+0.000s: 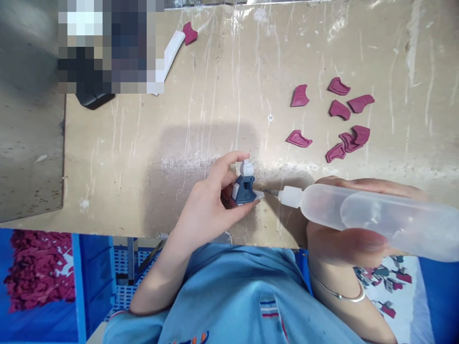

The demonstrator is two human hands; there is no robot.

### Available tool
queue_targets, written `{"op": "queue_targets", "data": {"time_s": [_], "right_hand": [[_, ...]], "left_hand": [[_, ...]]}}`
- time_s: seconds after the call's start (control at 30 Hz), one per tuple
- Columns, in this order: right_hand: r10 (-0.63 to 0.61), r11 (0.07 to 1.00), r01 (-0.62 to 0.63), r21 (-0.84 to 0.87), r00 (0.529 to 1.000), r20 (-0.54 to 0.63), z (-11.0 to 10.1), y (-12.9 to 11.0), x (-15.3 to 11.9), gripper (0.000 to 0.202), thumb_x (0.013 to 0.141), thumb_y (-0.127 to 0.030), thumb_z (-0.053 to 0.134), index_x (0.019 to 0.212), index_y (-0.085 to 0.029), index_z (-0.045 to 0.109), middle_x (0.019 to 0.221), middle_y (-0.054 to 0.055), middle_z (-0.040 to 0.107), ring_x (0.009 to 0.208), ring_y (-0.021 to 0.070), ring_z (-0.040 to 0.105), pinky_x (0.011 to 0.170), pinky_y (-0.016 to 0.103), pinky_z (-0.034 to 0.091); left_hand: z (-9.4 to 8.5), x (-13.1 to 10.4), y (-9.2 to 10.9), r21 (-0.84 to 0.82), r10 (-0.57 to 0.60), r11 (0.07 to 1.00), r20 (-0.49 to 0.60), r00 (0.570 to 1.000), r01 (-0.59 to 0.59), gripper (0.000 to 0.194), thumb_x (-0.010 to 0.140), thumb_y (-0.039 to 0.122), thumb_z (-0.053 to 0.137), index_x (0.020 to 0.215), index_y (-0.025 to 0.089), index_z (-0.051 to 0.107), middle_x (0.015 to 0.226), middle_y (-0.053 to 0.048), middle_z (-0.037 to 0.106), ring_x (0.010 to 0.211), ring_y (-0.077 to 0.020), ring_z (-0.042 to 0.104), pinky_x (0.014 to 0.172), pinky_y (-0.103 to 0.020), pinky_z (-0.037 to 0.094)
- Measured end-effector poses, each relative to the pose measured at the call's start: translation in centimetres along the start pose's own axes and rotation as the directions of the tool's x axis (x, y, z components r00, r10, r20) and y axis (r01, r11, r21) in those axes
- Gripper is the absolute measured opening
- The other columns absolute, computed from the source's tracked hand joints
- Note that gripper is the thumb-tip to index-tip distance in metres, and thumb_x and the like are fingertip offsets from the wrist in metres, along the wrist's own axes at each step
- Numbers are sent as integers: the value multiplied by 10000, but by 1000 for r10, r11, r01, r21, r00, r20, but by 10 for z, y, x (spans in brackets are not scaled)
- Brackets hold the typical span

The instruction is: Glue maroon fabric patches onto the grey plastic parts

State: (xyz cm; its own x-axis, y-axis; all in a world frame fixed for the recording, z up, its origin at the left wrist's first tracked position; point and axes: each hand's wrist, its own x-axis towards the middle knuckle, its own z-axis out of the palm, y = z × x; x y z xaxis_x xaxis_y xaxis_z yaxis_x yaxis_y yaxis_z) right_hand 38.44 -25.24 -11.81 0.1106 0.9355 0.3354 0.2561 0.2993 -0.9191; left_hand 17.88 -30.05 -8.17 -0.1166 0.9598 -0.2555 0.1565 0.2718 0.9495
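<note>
Between thumb and fingers, my left hand (211, 200) grips a small dark blue-grey plastic part (245, 190) with white pieces on it, over the table. A rounded white knob (246, 168) stands at its upper end, near my index finger. My right hand (355, 239) is wrapped round a translucent squeeze bottle (387, 215), which lies nearly level. Its thin nozzle tip (265, 190) points left, right beside the blue-grey part; whether they touch I cannot tell. The fingers behind the bottle are partly hidden.
Several loose maroon pieces (339, 110) lie on the table (143, 138) at the right. Another maroon piece (190, 34) is at the back, by a white strip (174, 50). Below left, a blue bin (93, 282) holds many maroon pieces; below right are several assembled parts (389, 284).
</note>
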Motion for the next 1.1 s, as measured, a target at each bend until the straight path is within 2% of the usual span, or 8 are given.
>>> {"op": "queue_targets", "data": {"time_s": [0.1, 0.27, 0.73, 0.87, 0.93, 1.0, 1.03, 1.1], "right_hand": [[-234, 968, 235, -89, 972, 19, 3, -3, 5, 536, 869, -746, 711, 933, -215, 737, 878, 40, 674, 746, 226, 691, 635, 409, 566], [-321, 927, 320, -193, 947, 30, 11, -13, 12, 573, 962, -762, 581, 964, -214, 747, 817, 49, 678, 748, 224, 676, 619, 379, 552], [-228, 972, 227, -55, 974, -4, 12, -12, 7, 475, 913, -681, 713, 939, -208, 742, 820, 38, 691, 745, 237, 688, 674, 405, 529], [46, 970, -27, 240, 996, -76, 13, -17, 14, 487, 775, -698, 820, 869, -230, 728, 746, 0, 636, 665, 201, 632, 607, 367, 504], [364, 775, -339, 533, 929, 62, 3, -14, 28, 467, 777, -679, 810, 854, -233, 692, 676, -32, 562, 582, 157, 554, 566, 332, 496], [547, 304, -575, 759, 758, 355, -17, -3, 46, 341, 896, -564, 727, 923, -237, 632, 641, -55, 536, 535, 130, 522, 562, 301, 520], [550, 25, -601, 798, 675, 492, -29, 5, 56, 235, 967, -471, 645, 968, -242, 591, 638, -57, 549, 526, 128, 534, 571, 293, 537], [470, -407, -493, 769, 609, 639, -52, 23, 70, 65, 1025, -260, 446, 1006, -259, 509, 637, -48, 574, 528, 146, 580, 590, 305, 565]], "left_hand": [[1, -1, 1, -1, 9, 1000, 5, 1000, -9, 620, 851, 222, 858, 1375, 369, 562, 791, 71, 680, 660, -159, 590, 620, -288, 494], [2, -1, 2, -4, 23, 1000, 3, 1000, -23, 639, 859, 152, 834, 1401, 351, 561, 806, 81, 693, 660, -135, 586, 639, -256, 491], [-1, 0, -1, 23, 53, 998, 19, 998, -54, 626, 845, 139, 831, 1375, 358, 580, 842, 98, 725, 659, -104, 603, 641, -206, 489], [-2, 1, -5, 58, 57, 997, 10, 998, -58, 596, 857, 171, 813, 1376, 354, 585, 864, 80, 736, 685, -115, 634, 654, -208, 499], [-3, 0, -7, 80, 50, 996, 8, 999, -50, 584, 862, 193, 801, 1379, 350, 582, 856, 72, 738, 686, -122, 638, 666, -215, 505], [-3, 0, -10, 101, 56, 993, -2, 998, -56, 567, 864, 220, 796, 1374, 345, 585, 815, 71, 726, 669, -125, 626, 663, -218, 502], [-2, 0, -10, 110, 63, 992, -10, 998, -61, 556, 864, 231, 793, 1369, 342, 588, 794, 72, 717, 663, -127, 620, 663, -220, 500], [-2, -1, -11, 122, 63, 991, -27, 998, -59, 533, 864, 253, 787, 1355, 333, 596, 785, 68, 711, 663, -132, 611, 674, -227, 504]]}}
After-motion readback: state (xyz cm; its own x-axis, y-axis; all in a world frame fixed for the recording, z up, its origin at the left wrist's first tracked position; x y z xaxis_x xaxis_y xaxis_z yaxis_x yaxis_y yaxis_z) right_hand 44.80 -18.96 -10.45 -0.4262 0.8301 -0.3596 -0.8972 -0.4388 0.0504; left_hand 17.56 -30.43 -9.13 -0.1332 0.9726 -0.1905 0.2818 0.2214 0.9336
